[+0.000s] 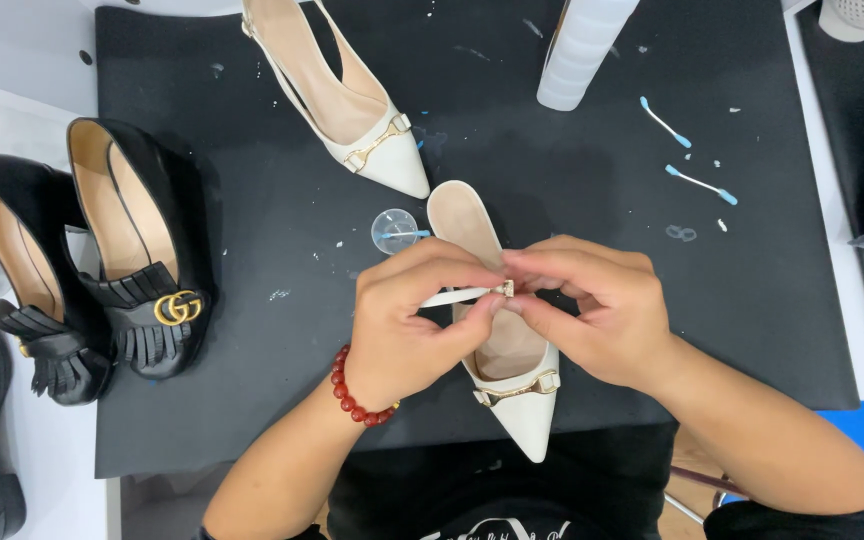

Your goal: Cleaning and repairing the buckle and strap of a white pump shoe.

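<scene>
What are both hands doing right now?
Left hand: closed, pinching the white shoe strap.
Right hand: closed, pinching the strap's small gold buckle.

Left hand (407, 320) and right hand (592, 315) together, fingertips pinched, forearms angled inward

i see a white pointed slingback shoe (517, 385) lying on the dark mat, toe toward me, gold bar across its vamp, its thin white strap (457, 296) with small buckle raised above it.

— Where are we working?
— We're sitting in a shoe-care workshop: black mat (552, 200) covering the bench, white pumps (372, 130), black loafers (142, 260), cotton swabs (700, 183) lying around.
</scene>
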